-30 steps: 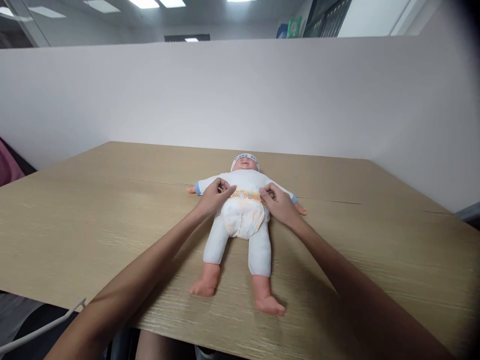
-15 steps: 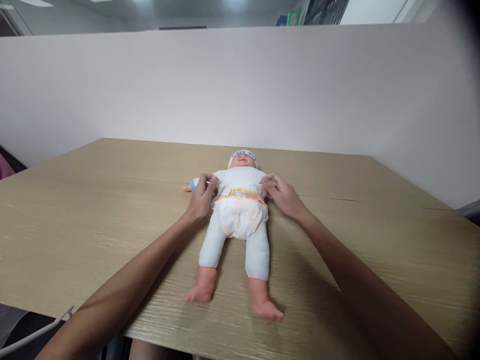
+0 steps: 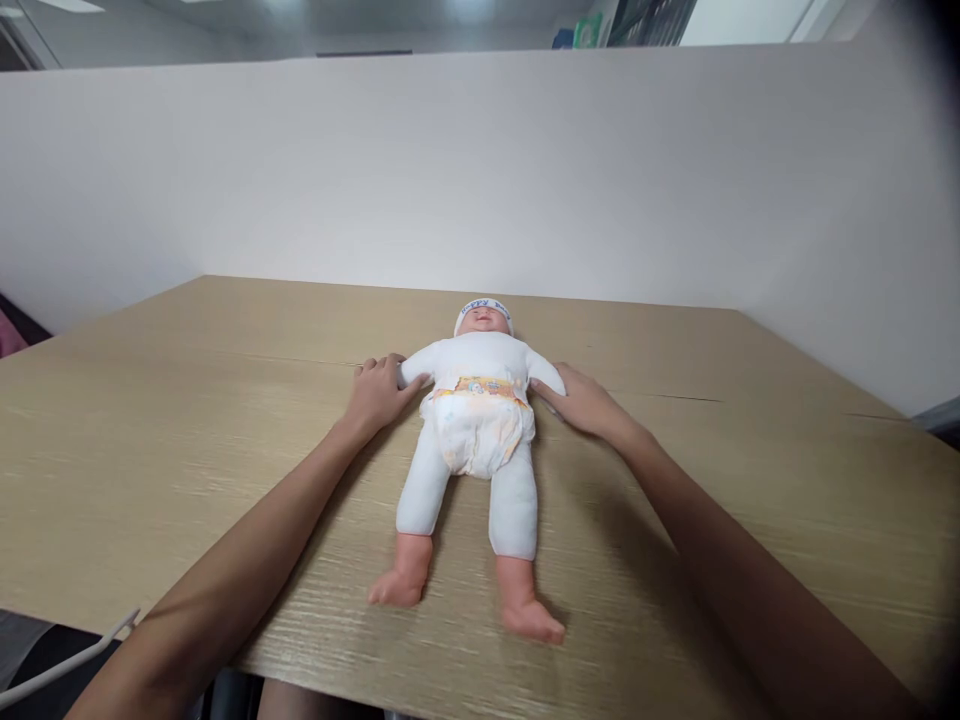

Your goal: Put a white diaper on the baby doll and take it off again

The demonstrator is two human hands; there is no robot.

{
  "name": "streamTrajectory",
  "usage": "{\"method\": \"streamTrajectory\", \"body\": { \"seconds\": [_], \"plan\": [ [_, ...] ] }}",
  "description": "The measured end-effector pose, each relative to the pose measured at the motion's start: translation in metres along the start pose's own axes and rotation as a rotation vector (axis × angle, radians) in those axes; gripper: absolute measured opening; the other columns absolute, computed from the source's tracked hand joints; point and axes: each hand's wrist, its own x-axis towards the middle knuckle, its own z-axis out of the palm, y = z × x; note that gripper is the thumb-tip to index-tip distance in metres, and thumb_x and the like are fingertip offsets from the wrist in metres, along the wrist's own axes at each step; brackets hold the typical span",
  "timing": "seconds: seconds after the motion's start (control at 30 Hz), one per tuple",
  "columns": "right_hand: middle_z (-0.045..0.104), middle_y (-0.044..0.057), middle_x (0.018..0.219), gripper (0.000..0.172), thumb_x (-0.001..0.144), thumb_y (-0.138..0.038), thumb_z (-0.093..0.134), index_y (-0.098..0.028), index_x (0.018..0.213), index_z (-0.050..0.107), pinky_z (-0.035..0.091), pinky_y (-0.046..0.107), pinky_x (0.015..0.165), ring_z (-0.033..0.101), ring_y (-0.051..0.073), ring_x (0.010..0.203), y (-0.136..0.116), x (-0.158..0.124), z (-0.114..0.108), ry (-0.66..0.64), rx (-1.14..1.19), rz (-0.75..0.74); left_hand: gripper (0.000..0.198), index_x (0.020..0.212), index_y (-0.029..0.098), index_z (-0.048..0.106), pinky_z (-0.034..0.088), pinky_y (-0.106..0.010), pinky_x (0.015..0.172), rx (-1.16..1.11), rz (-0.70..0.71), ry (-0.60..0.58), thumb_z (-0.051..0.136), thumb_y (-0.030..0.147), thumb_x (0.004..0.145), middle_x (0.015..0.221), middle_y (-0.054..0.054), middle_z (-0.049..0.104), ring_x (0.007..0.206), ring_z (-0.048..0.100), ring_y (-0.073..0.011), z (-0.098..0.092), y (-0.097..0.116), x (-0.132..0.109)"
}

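A baby doll [image 3: 480, 420] lies on its back on the wooden table [image 3: 225, 420], head away from me and bare feet toward me. It wears a white suit, a white cap and a diaper [image 3: 480, 430] with an orange patterned waistband. My left hand [image 3: 377, 392] covers the doll's arm on the left, fingers curled over it and thumb at the armpit. On the other side my right hand [image 3: 583, 400] is wrapped over the doll's other arm, thumb against the torso. Both of the doll's hands are hidden under mine.
A white partition wall [image 3: 480, 170] stands along the table's far and right sides. A thin white bar [image 3: 67, 662] pokes up below the table's near left edge. A bit of pink cloth [image 3: 9, 335] shows at far left.
Both hands left the diaper's waistband and slid outward onto the doll's arms. The doll's arms, spread out before, are now covered by my hands.
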Motion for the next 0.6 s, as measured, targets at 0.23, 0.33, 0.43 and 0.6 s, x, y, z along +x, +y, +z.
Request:
{"method": "streamTrajectory", "body": {
  "seconds": [0.23,0.33,0.43,0.6],
  "plan": [
    [0.082,0.021,0.130,0.049,0.110,-0.058,0.056,-0.020,0.137,0.072,0.056,0.047,0.090,0.077,0.043,0.114,-0.051,-0.026,-0.001,0.057,0.008,0.115,0.044,0.118,0.022,0.071,0.049,-0.040,0.085,-0.289,-0.158,-0.170,0.065,0.063,0.102,0.124,-0.020,0.083,0.108,0.075,-0.0414,-0.032,0.048,-0.030],
    [0.083,0.015,0.130,0.049,0.108,-0.060,0.057,-0.024,0.137,0.073,0.057,0.046,0.092,0.077,0.040,0.115,-0.066,-0.062,-0.029,0.066,0.107,0.079,0.041,0.111,0.024,0.074,0.048,-0.040,0.085,-0.427,-0.154,-0.053,0.072,0.063,0.099,0.105,-0.013,0.083,0.097,0.073,-0.0380,-0.065,0.070,-0.078],
    [0.083,0.011,0.133,0.048,0.107,-0.063,0.061,-0.027,0.136,0.075,0.059,0.046,0.098,0.075,0.038,0.121,-0.075,-0.112,-0.063,0.038,0.260,0.017,0.041,0.121,0.027,0.078,0.050,-0.043,0.088,-0.509,-0.106,-0.014,0.075,0.062,0.099,0.109,-0.012,0.083,0.096,0.073,-0.0370,-0.094,0.087,-0.164],
    [0.085,0.009,0.123,0.058,0.100,-0.073,0.069,-0.032,0.140,0.079,0.065,0.048,0.095,0.077,0.041,0.115,-0.080,-0.216,-0.116,-0.231,0.354,0.035,0.073,0.166,0.053,0.061,0.059,-0.056,0.101,-0.386,-0.039,-0.181,0.075,0.050,0.095,0.140,-0.008,0.081,0.119,0.075,-0.0401,-0.106,0.078,-0.364]
  ]
}}
